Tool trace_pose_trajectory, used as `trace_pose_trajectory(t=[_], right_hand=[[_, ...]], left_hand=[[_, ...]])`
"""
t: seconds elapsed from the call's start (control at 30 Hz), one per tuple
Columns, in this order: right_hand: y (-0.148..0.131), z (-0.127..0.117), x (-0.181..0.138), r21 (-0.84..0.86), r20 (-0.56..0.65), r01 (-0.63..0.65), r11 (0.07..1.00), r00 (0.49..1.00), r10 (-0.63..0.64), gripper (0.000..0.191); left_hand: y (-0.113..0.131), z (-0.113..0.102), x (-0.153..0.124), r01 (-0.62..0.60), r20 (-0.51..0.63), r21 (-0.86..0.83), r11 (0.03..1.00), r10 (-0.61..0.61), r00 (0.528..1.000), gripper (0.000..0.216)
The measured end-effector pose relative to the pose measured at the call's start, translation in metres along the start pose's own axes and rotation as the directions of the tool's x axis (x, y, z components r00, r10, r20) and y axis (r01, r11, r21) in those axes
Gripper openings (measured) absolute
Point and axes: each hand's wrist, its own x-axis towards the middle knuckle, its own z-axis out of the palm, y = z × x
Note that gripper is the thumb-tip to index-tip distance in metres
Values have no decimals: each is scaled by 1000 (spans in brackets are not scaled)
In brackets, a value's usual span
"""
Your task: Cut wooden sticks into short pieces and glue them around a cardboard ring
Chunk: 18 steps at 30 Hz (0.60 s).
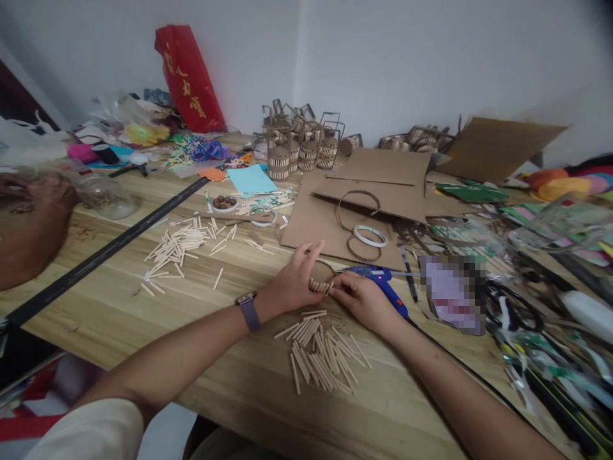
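My left hand (299, 281), with a watch on its wrist, grips a brown cardboard ring (327, 266) between thumb and fingers. A row of short wooden sticks (319, 287) stands side by side along the ring's near edge. At the right end of that row, my right hand (360, 297) pinches a stick, partly hidden by the fingertips. Just behind the right hand lies a blue glue gun (390, 294), its cord running toward the lower right. A loose pile of wooden sticks (320, 354) is on the table below both hands.
Another stick pile (179, 246) lies left, near a bowl of brown balls (224, 203). Cardboard sheets (306, 220) bear loose rings and a white tape roll (370, 236). Small stick-sided lanterns (279, 163) stand behind. Another person's hand (50, 195) is far left; pliers (550, 396) lie right.
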Motion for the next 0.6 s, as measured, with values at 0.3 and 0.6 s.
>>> trace_pose_trajectory(t=[0.3,0.6], right_hand=[[-1,2,0,11,-70,58,998,996,-57,15],[0,5,0,6,-118,85,996,989,-84,12]], left_hand=[[-1,1,0,1,-1,-9,1000,-1,1000,102],[-2,1,0,-22,-12,6,1000,22,1000,101]])
